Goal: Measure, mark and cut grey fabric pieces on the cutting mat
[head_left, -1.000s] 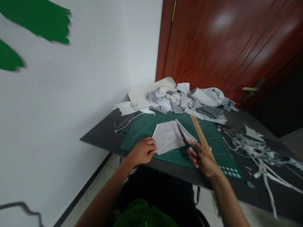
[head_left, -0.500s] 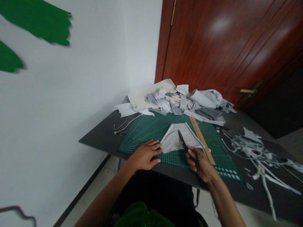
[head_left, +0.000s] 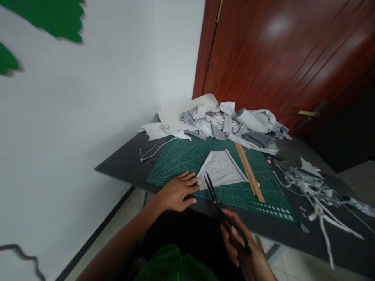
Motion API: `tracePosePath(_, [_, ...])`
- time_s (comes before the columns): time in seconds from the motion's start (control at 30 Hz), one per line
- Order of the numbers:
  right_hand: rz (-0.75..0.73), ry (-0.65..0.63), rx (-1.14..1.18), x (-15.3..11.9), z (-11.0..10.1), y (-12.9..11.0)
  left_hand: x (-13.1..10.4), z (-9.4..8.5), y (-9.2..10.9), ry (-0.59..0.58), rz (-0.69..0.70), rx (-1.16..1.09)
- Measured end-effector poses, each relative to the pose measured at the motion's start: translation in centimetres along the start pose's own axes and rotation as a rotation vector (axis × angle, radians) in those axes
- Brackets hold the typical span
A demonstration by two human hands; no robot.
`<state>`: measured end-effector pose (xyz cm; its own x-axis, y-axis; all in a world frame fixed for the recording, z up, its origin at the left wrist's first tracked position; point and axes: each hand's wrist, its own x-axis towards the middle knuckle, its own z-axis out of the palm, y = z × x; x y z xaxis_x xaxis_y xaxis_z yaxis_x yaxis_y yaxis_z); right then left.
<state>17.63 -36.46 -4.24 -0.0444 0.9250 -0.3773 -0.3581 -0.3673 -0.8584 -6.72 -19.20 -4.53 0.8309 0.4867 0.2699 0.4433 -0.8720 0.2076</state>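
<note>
A pale grey cloth piece (head_left: 224,168) with folded strips along two edges lies on the green cutting mat (head_left: 178,164). My left hand (head_left: 178,191) rests flat on the mat, fingers spread, its fingertips at the cloth's left corner. In my right hand (head_left: 238,238) are black scissors (head_left: 215,201), held at the table's front edge. Their blades are slightly parted and point up and left, tips over the cloth's lower left part. Two wooden rulers (head_left: 249,171) lie side by side, right of the cloth.
A heap of grey and white fabric (head_left: 225,125) covers the back of the dark table (head_left: 123,164). Tangled scraps and strips (head_left: 316,187) lie at the right, with thin cords (head_left: 156,151) at the left. Behind stand a white wall and a red-brown door (head_left: 263,58).
My right hand has drawn back toward me with the scissors, whose blades have moved from the cloth's middle to its lower left and parted. The left hand stays at the cloth's corner.
</note>
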Motion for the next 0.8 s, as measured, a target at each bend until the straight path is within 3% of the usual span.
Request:
tracePosePath(0.17, [0.044,0.122,-0.087,-4.0,-1.0,1.8,0.1,-0.5,0.0,-0.031,-0.001,-0.013])
tracePosePath(0.27, [0.065,0.094,-0.085,-4.8,-0.5,1.9,0.2,-0.7,0.0,-0.039,-0.004,-0.031])
tracePosePath(0.57, [0.135,0.093,-0.074,-3.7,1.7,0.8,0.1,-0.6,-0.4,-0.043,-0.017,-0.050])
tracePosePath(0.8, [0.098,-0.010,-0.092,-2.6,1.3,2.0,0.1,-0.7,-0.3,-0.085,-0.020,-0.042])
